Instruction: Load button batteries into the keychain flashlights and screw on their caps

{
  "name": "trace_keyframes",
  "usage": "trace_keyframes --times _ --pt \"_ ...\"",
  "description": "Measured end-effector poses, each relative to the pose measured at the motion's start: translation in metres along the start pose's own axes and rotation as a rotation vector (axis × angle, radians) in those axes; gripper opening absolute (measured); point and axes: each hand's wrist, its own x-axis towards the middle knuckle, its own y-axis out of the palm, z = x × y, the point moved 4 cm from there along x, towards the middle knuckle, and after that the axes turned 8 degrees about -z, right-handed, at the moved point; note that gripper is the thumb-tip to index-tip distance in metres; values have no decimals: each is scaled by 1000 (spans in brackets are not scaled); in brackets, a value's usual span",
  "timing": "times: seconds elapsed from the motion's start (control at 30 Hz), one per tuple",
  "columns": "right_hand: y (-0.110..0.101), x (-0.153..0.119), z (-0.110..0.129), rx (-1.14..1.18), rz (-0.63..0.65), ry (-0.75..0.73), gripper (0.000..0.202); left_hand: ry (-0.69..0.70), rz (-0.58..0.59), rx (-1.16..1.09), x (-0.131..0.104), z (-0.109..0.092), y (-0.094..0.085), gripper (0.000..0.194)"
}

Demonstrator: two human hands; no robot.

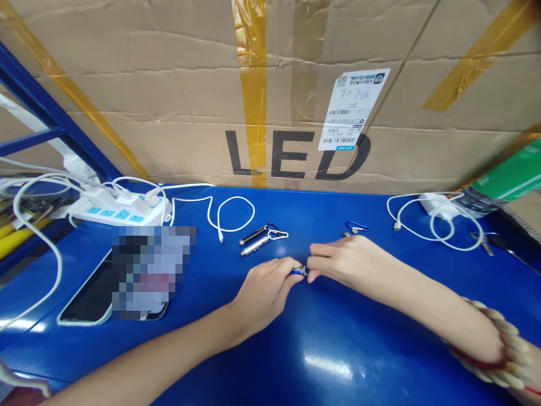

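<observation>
Both hands meet near the middle of the blue tabletop (321,349). The left hand (264,290) and the right hand (344,260) each pinch one end of a small blue pen-like light (299,271), fingers clenched on it — only a short stretch shows between them, just above the surface. Just behind the left hand lie two more dark metal lights (256,239) with a key ring, side by side. Toward the back left corner sits a white power strip (122,210), its white cable (230,217) looping toward the middle. A phone (87,299) lies near the left edge. Another coiled white cable (431,223) rests at the back right. A cardboard box (169,113) stands along the back edge.
</observation>
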Motion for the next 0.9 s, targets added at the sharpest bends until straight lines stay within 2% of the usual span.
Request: trace_keyframes --times 0.23,0.57,0.9 --pt "3 1 2 38 25 6 8 31 -4 12 -2 -1 1 19" --pt "8 1 5 77 37 9 18 50 -22 35 -2 1 1 19" --pt "12 -1 4 266 123 180 21 102 -52 9 -4 3 1 19"
